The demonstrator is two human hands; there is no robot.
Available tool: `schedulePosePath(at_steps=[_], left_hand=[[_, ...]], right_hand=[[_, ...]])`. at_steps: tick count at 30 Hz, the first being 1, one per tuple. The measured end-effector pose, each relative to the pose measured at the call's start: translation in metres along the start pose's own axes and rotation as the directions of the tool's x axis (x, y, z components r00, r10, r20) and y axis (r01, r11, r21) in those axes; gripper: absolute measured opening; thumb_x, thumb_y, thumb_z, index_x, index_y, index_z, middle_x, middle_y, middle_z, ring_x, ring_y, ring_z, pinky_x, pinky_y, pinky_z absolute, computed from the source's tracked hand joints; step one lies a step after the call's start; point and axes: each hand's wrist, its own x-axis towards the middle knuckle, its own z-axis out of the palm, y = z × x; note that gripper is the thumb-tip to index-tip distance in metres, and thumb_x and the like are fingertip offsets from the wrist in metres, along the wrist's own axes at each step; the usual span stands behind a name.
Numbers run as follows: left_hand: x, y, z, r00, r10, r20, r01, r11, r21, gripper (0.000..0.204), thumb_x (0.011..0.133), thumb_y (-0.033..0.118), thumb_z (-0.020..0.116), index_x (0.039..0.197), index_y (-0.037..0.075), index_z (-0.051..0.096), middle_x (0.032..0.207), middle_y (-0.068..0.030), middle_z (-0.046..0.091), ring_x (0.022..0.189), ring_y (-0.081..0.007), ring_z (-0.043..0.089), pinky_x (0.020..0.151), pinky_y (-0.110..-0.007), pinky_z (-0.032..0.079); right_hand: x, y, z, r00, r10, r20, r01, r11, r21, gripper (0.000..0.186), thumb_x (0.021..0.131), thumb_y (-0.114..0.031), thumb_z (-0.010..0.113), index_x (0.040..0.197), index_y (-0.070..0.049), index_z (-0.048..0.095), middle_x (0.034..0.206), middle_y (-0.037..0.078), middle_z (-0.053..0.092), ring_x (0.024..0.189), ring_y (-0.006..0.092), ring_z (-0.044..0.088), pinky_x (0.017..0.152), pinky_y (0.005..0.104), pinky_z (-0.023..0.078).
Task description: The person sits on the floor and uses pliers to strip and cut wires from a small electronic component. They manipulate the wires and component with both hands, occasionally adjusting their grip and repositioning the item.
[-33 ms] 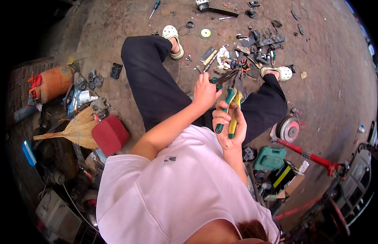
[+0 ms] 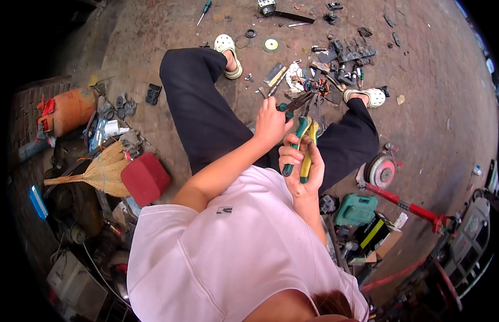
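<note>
My left hand (image 2: pixel 272 122) is closed round dark-handled pliers (image 2: pixel 288 110), their jaws pointing away to the right. Held in my right hand (image 2: pixel 302 174) is a second pair of pliers (image 2: pixel 298 140) with green and yellow handles, the jaws pointing away from my body. The two sets of jaws come together above the floor, between my knees. Whatever they grip there is too small to make out. Just beyond the jaws lies a small bundle of coloured wires (image 2: pixel 317 86), and a white crumpled rag (image 2: pixel 294 78) is beside it.
Loose metal parts (image 2: pixel 357 55) lie near my right shoe (image 2: pixel 367 97). An angle grinder (image 2: pixel 268 7), a cutting disc (image 2: pixel 271 45) and a screwdriver (image 2: pixel 204 13) are farther off. At left are a broom (image 2: pixel 107 170), a red stool (image 2: pixel 146 178) and an orange cylinder (image 2: pixel 75 111); at right, a green case (image 2: pixel 357 210).
My right hand and its pliers have shifted very slightly to the left. My left hand stays where it was, still round its pliers.
</note>
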Motion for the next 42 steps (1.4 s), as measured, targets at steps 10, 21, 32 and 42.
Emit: schedulePosePath(at_steps=[10, 21, 32, 42], left_hand=[[0.009, -0.004, -0.022, 0.991, 0.13, 0.022, -0.13, 0.992, -0.007, 0.022, 0.066, 0.02, 0.073, 0.081, 0.004, 0.07, 0.096, -0.0119, 0.048, 0.097, -0.0298, 0.05, 0.08, -0.04, 0.046], [0.016, -0.002, -0.036, 0.973, 0.219, 0.071, -0.227, 0.963, 0.144, 0.02, 0.063, 0.023, 0.075, 0.074, 0.006, 0.072, 0.093, -0.0105, 0.048, 0.097, -0.0275, 0.049, 0.081, -0.037, 0.043], [0.035, -0.004, -0.07, 0.932, 0.187, 0.312, -0.258, 0.944, 0.207, 0.022, 0.062, 0.026, 0.075, 0.076, 0.01, 0.075, 0.096, -0.0114, 0.054, 0.101, -0.0276, 0.05, 0.087, -0.037, 0.041], [0.045, -0.016, -0.073, 0.897, 0.078, 0.436, -0.159, 0.975, 0.152, 0.028, 0.064, 0.033, 0.072, 0.081, 0.01, 0.075, 0.095, -0.013, 0.055, 0.098, -0.0313, 0.054, 0.086, -0.042, 0.044]], right_hand=[[-0.01, -0.037, 0.006, 0.997, -0.015, -0.082, 0.002, 0.987, -0.163, 0.02, 0.096, -0.019, 0.047, 0.098, -0.002, 0.057, 0.104, 0.013, 0.046, 0.076, 0.0153, 0.042, 0.065, 0.0269, 0.04], [0.001, -0.047, -0.029, 0.866, -0.478, -0.145, 0.038, 0.353, -0.935, 0.011, 0.093, -0.012, 0.054, 0.094, -0.001, 0.056, 0.089, 0.009, 0.057, 0.068, 0.0139, 0.052, 0.059, 0.0279, 0.045], [-0.006, -0.081, -0.05, 0.859, -0.509, 0.055, -0.19, -0.416, -0.889, 0.015, 0.09, -0.013, 0.059, 0.088, 0.001, 0.064, 0.073, 0.006, 0.061, 0.067, 0.0147, 0.057, 0.065, 0.0281, 0.045], [-0.012, -0.082, -0.042, 0.874, -0.484, 0.043, -0.283, -0.579, -0.765, 0.017, 0.086, -0.016, 0.062, 0.088, 0.001, 0.066, 0.087, 0.015, 0.063, 0.08, 0.0291, 0.063, 0.074, 0.0366, 0.048]])
